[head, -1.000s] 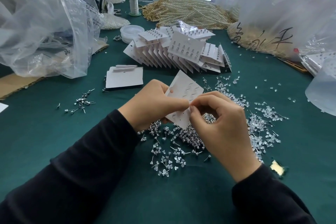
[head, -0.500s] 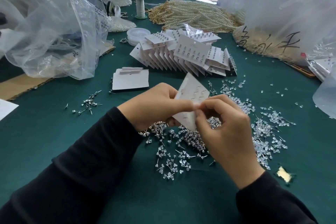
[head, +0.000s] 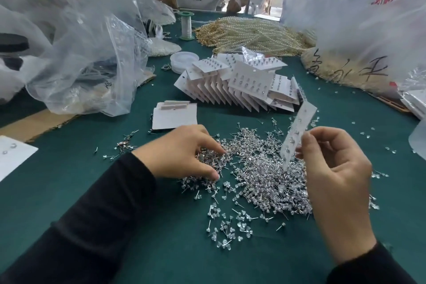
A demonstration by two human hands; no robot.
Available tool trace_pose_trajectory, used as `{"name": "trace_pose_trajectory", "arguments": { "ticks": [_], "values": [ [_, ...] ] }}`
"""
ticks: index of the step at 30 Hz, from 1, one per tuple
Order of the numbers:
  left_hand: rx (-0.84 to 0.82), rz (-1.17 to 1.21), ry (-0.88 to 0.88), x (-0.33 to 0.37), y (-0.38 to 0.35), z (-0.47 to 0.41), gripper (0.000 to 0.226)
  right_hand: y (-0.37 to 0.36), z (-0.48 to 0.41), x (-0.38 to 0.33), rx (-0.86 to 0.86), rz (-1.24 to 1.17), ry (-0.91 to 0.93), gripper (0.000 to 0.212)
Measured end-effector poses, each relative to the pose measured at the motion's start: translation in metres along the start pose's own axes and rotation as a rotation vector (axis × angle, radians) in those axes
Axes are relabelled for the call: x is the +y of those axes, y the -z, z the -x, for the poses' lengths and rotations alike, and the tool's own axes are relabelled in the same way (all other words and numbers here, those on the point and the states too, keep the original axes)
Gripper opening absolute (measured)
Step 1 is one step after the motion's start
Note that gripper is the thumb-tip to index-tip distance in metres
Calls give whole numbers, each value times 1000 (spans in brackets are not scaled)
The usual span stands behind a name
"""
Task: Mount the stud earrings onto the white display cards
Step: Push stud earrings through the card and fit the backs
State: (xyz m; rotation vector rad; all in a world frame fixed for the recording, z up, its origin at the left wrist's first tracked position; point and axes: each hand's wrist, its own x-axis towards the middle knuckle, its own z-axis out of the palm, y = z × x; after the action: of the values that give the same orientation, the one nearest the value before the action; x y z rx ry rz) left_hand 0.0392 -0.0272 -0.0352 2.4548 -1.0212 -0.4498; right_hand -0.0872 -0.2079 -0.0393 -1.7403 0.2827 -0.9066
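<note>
Left hand has let go of the card and dropped onto the heap of stud earrings. Half a second ago both hands were bunched together on that card; now they're well apart. The display card is in the right hand alone, pinched by its near end between thumb and fingertips, and it stands almost edge-on above the right side of the heap. A few studs look already seated in it, though at this angle it's hard to tell how many.

The left fingertips are curled down into the near-left part of the heap. Can't tell whether they've actually nipped a stud yet.

Tips for this bit, my take only:
- Take one stud by the head end so the post points out, ready to poke through. Raking up a clump just means sorting it midair.
- Turn the card's face back toward you before bringing the stud over, so the empty holes show.
- The clear backs lie scattered nearer you, mixed in with loose studs, so watch you don't grab those.

Finished cards are fanned out at the far side, with blank cards just left of them.
</note>
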Motion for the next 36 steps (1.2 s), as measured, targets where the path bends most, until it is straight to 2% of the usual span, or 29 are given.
{"name": "trace_pose_trajectory", "arguments": {
  "ticks": [3, 6, 10, 16, 19, 21, 23, 25, 27, 28, 33, 36],
  "values": [
    [91, -75, -60, 1, -7, -2, 21, 0, 2, 0, -20, -2, 4, 18],
    [231, -82, -55, -3, -5, 0, 12, 1, 2, -2, -34, -9, 10, 19],
    [378, 158, -40, -2, 2, 9, 20, 1, 3, -2, -58, -6, 10, 18],
    [254, 535, -123, 6, -1, 14, 44, 2, 3, -3, -54, -20, -9, 14],
    [310, 583, -109, 5, 1, 14, 44, 3, 3, -4, -55, -13, -11, 14],
    [355, 512, -89, 5, 2, 15, 37, 4, 3, -4, -59, -3, -9, 14],
    [313, 282, -83, 5, 2, 15, 37, 4, 3, -4, -57, -1, -8, 16],
    [150, -32, -107, 11, -5, 16, 60, 4, 3, -3, -52, -2, -9, 16],
    [-27, -220, -56, 20, -24, 18, 92, 5, 2, -2, -46, -3, -13, 16],
    [-60, -281, -22, 25, -35, 19, 101, 4, 1, -2, -45, -3, -13, 16],
    [-118, -278, -62, 42, -63, 23, 90, 4, 1, 0, -52, 0, -25, 16],
    [-129, -100, -195, 45, -49, 22, 73, 5, 1, -2, -55, 2, -26, 17]
  ]
}}
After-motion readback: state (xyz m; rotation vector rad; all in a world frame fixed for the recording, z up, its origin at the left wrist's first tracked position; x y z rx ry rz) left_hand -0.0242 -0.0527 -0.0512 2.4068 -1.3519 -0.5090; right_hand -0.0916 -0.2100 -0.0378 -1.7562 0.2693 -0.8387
